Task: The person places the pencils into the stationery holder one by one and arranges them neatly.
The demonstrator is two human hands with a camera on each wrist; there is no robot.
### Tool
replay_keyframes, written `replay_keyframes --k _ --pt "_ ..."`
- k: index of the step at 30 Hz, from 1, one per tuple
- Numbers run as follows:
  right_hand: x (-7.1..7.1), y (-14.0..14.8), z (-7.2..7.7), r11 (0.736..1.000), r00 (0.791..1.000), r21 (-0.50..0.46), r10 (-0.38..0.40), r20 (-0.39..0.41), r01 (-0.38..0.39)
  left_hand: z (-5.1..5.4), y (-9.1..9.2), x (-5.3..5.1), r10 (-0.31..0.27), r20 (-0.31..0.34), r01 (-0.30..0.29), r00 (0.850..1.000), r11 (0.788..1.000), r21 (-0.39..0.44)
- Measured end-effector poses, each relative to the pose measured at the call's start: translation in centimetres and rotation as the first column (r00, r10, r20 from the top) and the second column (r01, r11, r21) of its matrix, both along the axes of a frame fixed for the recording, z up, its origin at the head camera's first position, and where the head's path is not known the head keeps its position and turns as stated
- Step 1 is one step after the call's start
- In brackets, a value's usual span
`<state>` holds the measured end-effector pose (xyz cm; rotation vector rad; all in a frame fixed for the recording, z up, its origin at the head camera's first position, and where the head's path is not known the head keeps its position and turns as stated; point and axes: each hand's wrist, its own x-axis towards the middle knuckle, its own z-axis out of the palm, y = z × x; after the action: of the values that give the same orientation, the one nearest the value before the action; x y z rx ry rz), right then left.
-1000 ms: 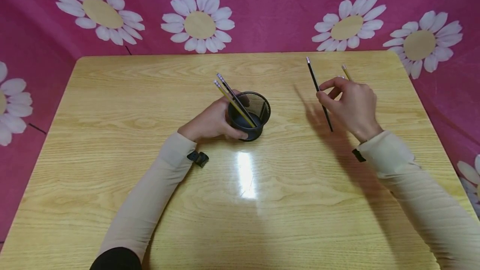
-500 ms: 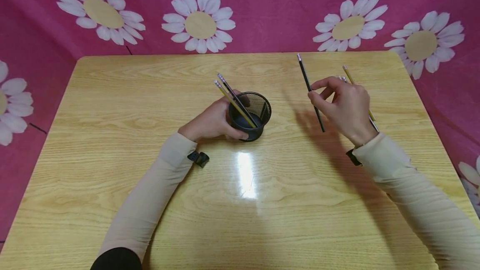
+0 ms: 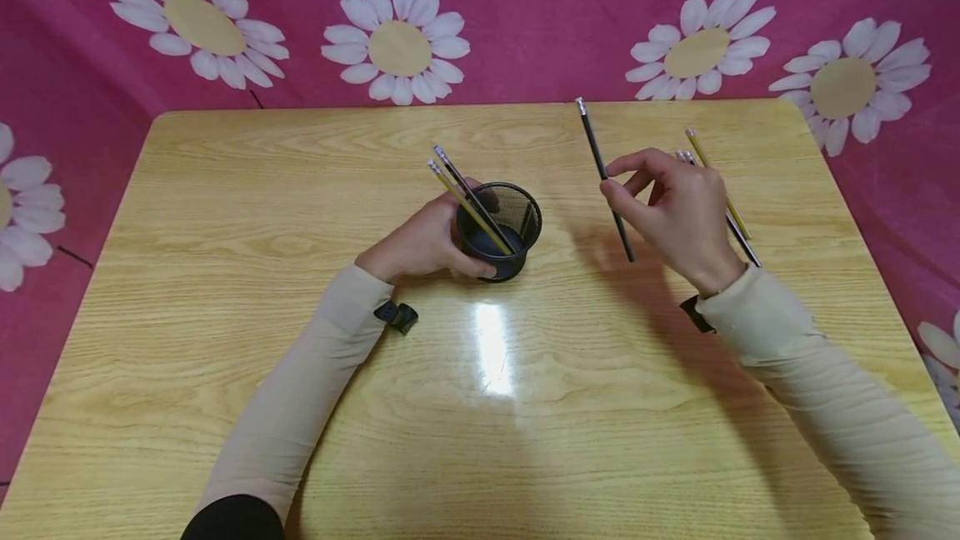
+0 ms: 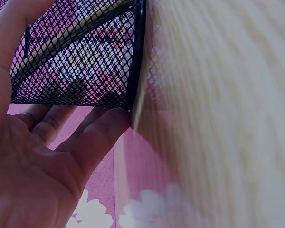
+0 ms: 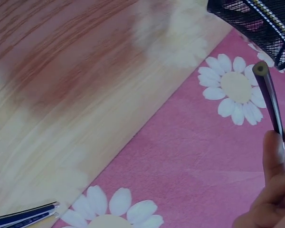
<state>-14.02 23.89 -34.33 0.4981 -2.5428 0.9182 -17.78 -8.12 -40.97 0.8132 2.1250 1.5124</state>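
Steadiness seems why the person's left grip [image 3: 423, 242] curls round the black cylindrical wire-mesh cup [image 3: 525, 219] mid-frame, in which a yellow pencil [image 3: 452, 187] and a dark pencil [image 3: 455, 174] lean. Right of centre, the right grip [image 3: 675, 215] pinches a slim black pencil [image 3: 592, 142] near its middle above the wood-grained surface [image 3: 300, 440], presumably for balance.
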Motion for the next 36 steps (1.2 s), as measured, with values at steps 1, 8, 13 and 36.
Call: replay_keyframes --k 1,8,13,36 --pt "0.0 -0.1 0.0 1.0 1.0 -0.003 0.004 -0.002 -0.004 -0.1 0.0 0.0 0.001 -0.001 -0.001 1.0 1.0 0.002" --pt "-0.2 -0.8 0.3 0.998 0.997 -0.031 0.05 -0.052 -0.052 -0.5 -0.2 -0.3 -0.006 0.001 0.006 1.0 1.0 0.025" --pt "-0.4 -1.5 0.7 0.993 0.99 -0.067 0.091 -0.106 -0.098 -0.4 -0.3 -0.2 -0.009 0.0 0.009 1.0 0.999 0.035" --pt "-0.3 -5.6 2.4 0.896 0.961 -0.368 0.179 -0.211 -0.248 0.3 0.1 0.3 0.004 0.017 -0.004 1.0 1.0 0.009"
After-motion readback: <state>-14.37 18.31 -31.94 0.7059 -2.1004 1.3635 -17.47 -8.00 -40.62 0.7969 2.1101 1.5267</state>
